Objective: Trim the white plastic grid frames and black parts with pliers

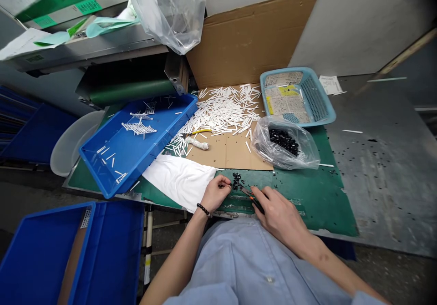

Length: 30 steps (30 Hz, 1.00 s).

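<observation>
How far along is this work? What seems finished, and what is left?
Looks finished: a few white mesh pieces lie in the blue tray. In hand: the right hand holds small orange-handled pliers near the left hand, which pinches something too small to tell. Left: many white sticks on the cardboard and black pieces in the plastic bag.

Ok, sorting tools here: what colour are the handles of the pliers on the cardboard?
The pliers have yellow handles, clearest in the head view.
</observation>
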### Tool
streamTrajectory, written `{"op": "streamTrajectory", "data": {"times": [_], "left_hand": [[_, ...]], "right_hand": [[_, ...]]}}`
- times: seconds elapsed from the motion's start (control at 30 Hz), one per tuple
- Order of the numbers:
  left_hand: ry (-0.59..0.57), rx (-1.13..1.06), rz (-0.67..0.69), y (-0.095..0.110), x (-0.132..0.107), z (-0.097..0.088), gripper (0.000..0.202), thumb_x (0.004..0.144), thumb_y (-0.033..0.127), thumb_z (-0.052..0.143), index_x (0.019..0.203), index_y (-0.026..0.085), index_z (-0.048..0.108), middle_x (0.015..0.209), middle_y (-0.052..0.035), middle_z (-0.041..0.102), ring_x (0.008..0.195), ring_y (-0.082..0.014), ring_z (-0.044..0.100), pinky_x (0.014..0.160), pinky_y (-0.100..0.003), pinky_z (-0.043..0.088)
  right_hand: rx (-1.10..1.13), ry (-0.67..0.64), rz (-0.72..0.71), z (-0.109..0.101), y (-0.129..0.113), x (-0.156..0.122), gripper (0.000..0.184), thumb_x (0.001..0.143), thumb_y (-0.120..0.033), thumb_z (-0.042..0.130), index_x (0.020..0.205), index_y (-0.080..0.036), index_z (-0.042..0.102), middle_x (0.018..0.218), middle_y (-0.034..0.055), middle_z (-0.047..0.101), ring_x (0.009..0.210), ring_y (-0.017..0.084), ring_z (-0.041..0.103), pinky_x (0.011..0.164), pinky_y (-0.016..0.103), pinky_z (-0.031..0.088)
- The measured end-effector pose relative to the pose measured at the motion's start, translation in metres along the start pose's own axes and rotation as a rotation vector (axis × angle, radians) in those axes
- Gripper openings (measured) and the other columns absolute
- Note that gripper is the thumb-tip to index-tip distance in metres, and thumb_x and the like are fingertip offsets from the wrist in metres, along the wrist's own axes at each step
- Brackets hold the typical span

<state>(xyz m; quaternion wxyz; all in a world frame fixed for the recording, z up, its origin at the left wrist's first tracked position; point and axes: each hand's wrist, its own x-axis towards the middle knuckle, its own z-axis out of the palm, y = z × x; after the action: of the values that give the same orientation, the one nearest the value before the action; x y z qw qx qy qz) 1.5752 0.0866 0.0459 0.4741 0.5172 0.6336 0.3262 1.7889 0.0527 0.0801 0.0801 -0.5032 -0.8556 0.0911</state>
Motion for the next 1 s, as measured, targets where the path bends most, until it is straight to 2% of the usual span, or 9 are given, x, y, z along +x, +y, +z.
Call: {"op": "streamTrajectory", "data": {"times": [0.17, 0.23, 0.33, 0.47, 0.6, 0.83, 1.0], "left_hand": [[0.013, 0.046, -0.037, 0.001, -0.003, -0.004, 0.022, 0.073, 0.016, 0.053, 0.092, 0.016, 0.065, 0.073, 0.0006, 0.062, 0.069, -0.0127, 0.056, 0.066, -0.024, 0.041], [0.039, 0.019, -0.064, 0.003, -0.004, -0.004, 0.021, 0.071, 0.015, 0.056, 0.090, 0.015, 0.065, 0.075, -0.0007, 0.063, 0.072, -0.0133, 0.057, 0.067, -0.024, 0.041], [0.024, -0.124, -0.106, 0.008, -0.010, -0.006, 0.017, 0.070, 0.018, 0.061, 0.086, 0.014, 0.066, 0.077, -0.0022, 0.064, 0.071, -0.0123, 0.055, 0.065, -0.023, 0.039], [-0.079, -0.403, -0.206, 0.021, -0.021, -0.008, 0.027, 0.070, 0.028, 0.069, 0.093, 0.014, 0.067, 0.071, 0.0005, 0.059, 0.056, -0.0068, 0.042, 0.051, -0.020, 0.026], [-0.130, -0.502, -0.234, 0.031, -0.030, -0.011, 0.035, 0.066, 0.033, 0.076, 0.094, 0.013, 0.068, 0.069, 0.0011, 0.056, 0.054, -0.0049, 0.035, 0.051, -0.020, 0.022], [-0.156, -0.468, -0.221, 0.035, -0.031, -0.012, 0.035, 0.065, 0.034, 0.078, 0.091, 0.012, 0.071, 0.068, -0.0002, 0.057, 0.055, -0.0059, 0.038, 0.052, -0.020, 0.026], [-0.148, -0.405, -0.186, 0.032, -0.031, -0.013, 0.033, 0.066, 0.035, 0.077, 0.091, 0.014, 0.072, 0.077, -0.0033, 0.065, 0.064, -0.0099, 0.049, 0.058, -0.021, 0.036]], "right_hand": [[0.000, 0.006, -0.006, 0.000, 0.000, 0.000, 0.035, 0.094, -0.025, 0.044, 0.129, -0.019, 0.046, 0.093, 0.0055, 0.054, 0.082, 0.019, 0.051, 0.067, 0.030, 0.039], [-0.003, 0.007, -0.007, -0.002, -0.001, 0.000, 0.036, 0.094, -0.025, 0.044, 0.129, -0.019, 0.046, 0.094, 0.0057, 0.053, 0.082, 0.019, 0.051, 0.067, 0.030, 0.039], [-0.025, 0.006, -0.013, -0.006, -0.001, 0.001, 0.037, 0.094, -0.026, 0.044, 0.130, -0.019, 0.046, 0.094, 0.0057, 0.053, 0.082, 0.020, 0.049, 0.068, 0.031, 0.038], [-0.062, 0.027, -0.065, -0.011, -0.003, 0.004, 0.038, 0.092, -0.027, 0.046, 0.129, -0.018, 0.047, 0.094, 0.0062, 0.053, 0.082, 0.021, 0.048, 0.072, 0.033, 0.038], [-0.067, 0.026, -0.102, -0.013, -0.005, 0.006, 0.037, 0.091, -0.027, 0.049, 0.127, -0.018, 0.049, 0.094, 0.0064, 0.053, 0.083, 0.021, 0.047, 0.073, 0.034, 0.038], [-0.064, 0.009, -0.130, -0.013, -0.005, 0.005, 0.039, 0.092, -0.026, 0.048, 0.129, -0.019, 0.048, 0.095, 0.0064, 0.054, 0.083, 0.021, 0.046, 0.073, 0.034, 0.038], [-0.072, 0.018, -0.136, -0.011, -0.004, 0.003, 0.039, 0.091, -0.026, 0.048, 0.130, -0.019, 0.047, 0.095, 0.0064, 0.053, 0.083, 0.021, 0.046, 0.072, 0.034, 0.038]]}}
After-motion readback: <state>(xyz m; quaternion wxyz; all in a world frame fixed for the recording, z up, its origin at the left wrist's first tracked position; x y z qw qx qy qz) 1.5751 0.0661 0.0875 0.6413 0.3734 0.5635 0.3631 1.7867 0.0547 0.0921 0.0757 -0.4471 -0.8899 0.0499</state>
